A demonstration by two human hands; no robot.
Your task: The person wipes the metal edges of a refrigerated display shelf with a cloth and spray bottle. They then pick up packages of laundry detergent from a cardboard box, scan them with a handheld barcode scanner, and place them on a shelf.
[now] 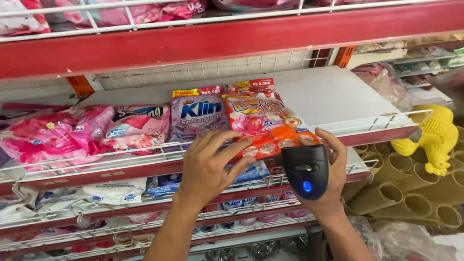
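Orange detergent pouch [270, 140] on shelf [338, 94] is being pressed by left hand [210, 166], fingers spread; black scanner [306, 171] is being gripped by right hand [326, 169]. Pouch should be kept flat.

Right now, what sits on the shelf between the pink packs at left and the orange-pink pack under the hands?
One purple detergent pouch stands between the pink packs and the orange-pink pack, seen in the head view.

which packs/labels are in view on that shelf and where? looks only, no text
Orange-pink pouch: middle shelf front, flat, under both hands' fingertips.
Lilac pouch: just left of it, yellow-red strip on top.
Pink floral pouches: left end of the shelf, piled.
White-blue pouches: shelf below, left.
Black handheld scanner: in the right hand, blue light lit.
Left hand: spread over the wire rail.
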